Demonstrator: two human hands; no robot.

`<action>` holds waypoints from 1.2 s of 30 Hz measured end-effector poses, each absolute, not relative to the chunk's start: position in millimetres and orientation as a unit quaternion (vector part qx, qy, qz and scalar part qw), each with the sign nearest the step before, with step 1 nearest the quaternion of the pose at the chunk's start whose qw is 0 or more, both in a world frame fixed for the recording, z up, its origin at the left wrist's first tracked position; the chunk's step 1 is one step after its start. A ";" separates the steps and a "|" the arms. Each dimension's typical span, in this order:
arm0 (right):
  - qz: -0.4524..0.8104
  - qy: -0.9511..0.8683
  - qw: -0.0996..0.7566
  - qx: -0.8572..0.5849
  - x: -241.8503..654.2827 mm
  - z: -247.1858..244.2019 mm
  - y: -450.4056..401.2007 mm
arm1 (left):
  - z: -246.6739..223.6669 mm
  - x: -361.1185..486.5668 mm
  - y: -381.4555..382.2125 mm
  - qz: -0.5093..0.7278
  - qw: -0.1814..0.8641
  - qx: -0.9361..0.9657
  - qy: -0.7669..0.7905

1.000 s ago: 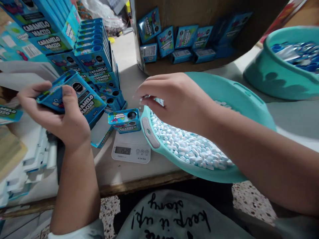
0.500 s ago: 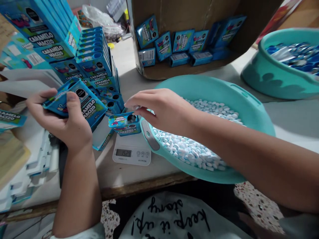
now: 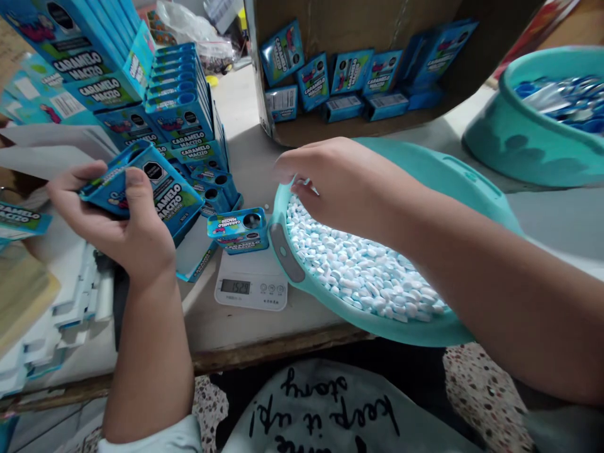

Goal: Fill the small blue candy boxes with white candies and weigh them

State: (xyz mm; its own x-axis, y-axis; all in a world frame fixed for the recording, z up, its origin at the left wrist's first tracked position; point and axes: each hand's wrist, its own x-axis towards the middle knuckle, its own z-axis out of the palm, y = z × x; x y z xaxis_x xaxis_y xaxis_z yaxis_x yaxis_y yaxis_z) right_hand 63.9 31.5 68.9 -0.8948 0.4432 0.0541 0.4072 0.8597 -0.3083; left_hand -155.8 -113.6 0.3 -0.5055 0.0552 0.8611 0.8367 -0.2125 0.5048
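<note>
My left hand [image 3: 134, 233] is wrapped round a blue candy box [image 3: 163, 189] printed "Caramelo Macizo", tilted above the table. Over the near left side of a teal basin [image 3: 481, 189] hangs my right hand [image 3: 330, 179], its fingers curled together; what they pinch, if anything, is hidden. Small white and pale-blue candies [image 3: 358, 270] fill the basin's bottom. Left of the rim, an upright blue candy box [image 3: 238, 231] with a round hole in its top rests on a white kitchen scale [image 3: 252, 292]. Its display appears to read 1529, the decimal point unclear.
Stacked blue boxes [image 3: 184, 119] rise at the back left. A cardboard carton [image 3: 325, 31] on its side holds several blue boxes. Another teal tub [image 3: 514, 138] with shiny blue wrapped pieces stands at the right. A tiny loose piece [image 3: 267, 206] lies behind the scale.
My right hand has moved right and up, from the hole of the box on the scale to above the basin. My left hand and its box stay nearly still; the display looks the same.
</note>
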 end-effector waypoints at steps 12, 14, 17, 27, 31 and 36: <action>0.012 -0.951 -0.171 -0.258 64.8 72.8 21.1 | -0.3 -156.1 -114.8 -0.650 0.296 -0.407 -0.569; 0.005 -0.952 -0.163 -0.258 63.3 72.5 20.2 | 0.5 -155.6 -115.4 -0.646 0.301 -0.397 -0.579; -0.005 -0.951 -0.173 -0.256 62.2 65.8 23.2 | 1.0 -155.9 -116.4 -0.641 0.301 -0.388 -0.590; 0.030 -0.943 -0.211 -0.257 58.7 61.7 22.1 | 2.5 -155.7 -115.6 -0.659 0.305 -0.410 -0.552; 0.020 -0.941 -0.218 -0.258 58.3 68.2 14.3 | 2.7 -157.0 -115.1 -0.656 0.308 -0.400 -0.562; -0.004 -0.939 -0.203 -0.279 60.0 71.1 19.2 | 4.0 -155.7 -117.7 -0.648 0.301 -0.384 -0.585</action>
